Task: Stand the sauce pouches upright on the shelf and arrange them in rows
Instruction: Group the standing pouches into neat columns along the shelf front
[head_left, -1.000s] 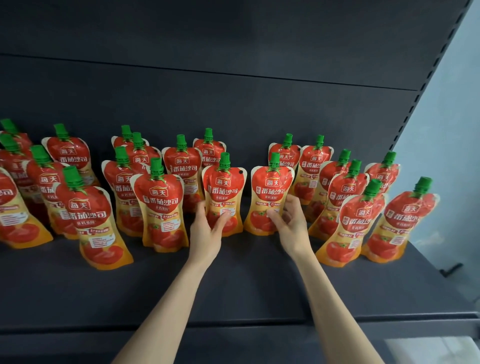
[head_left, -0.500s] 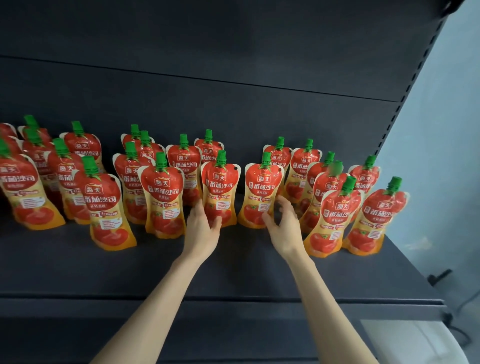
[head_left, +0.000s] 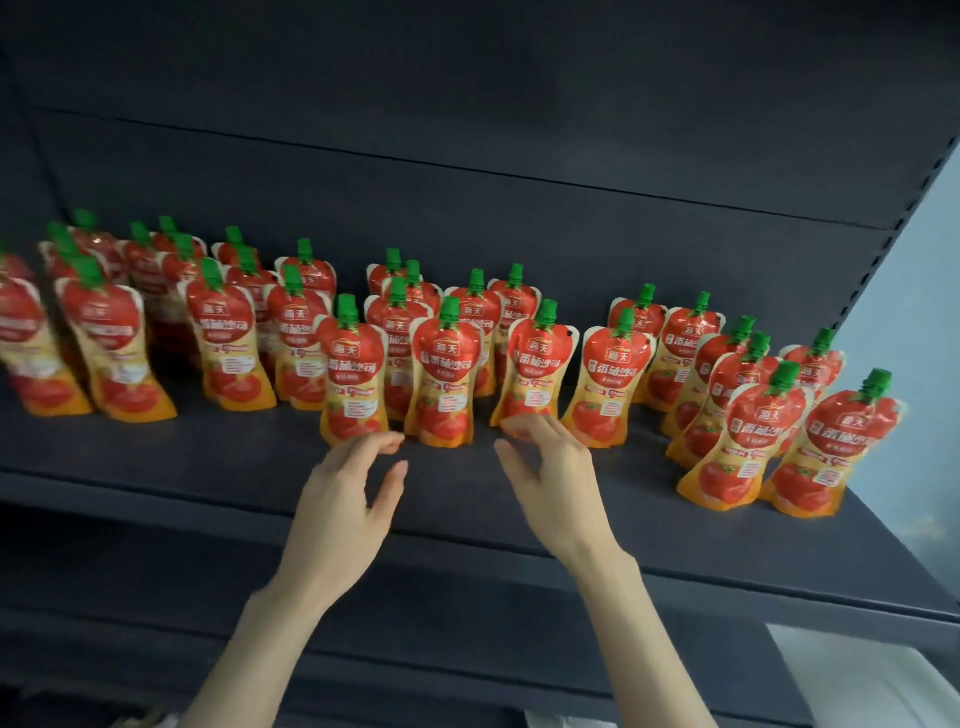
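On my feed both arms come up from the bottom of the frame to the dark shelf (head_left: 208, 462), and neither hand has hold of anything. The left hand (head_left: 348, 499) is open at the centre of the frame, fingers loosely bent and thumb held apart from them. Its fingertips (head_left: 387, 441) are right at the foot of the left front pouch (head_left: 353, 374), but the blur there keeps me from telling whether they touch it. The right hand (head_left: 556, 483) is open too, fingers spread and gently curved. Its fingertips (head_left: 519, 423) overlap the bottom edge of the right front pouch (head_left: 537, 374), and again I cannot tell contact from a near miss. Between the two hands the middle front pouch (head_left: 445, 379) stands upright with no hand on it. The sauce pouches (head_left: 613, 374), red and orange with green caps, all stand on their bases in a band across the shelf from the left edge of the frame to the right, several deep in front of the back panel (head_left: 467, 218). Those at the left of the frame are smeared by blur. At the right of the frame the two forward pouches (head_left: 748, 441) stand side by side, closer to the shelf's front edge than the rest, and lean a little to the right. A strip of bare shelf lies between them and the pouch by my right hand.
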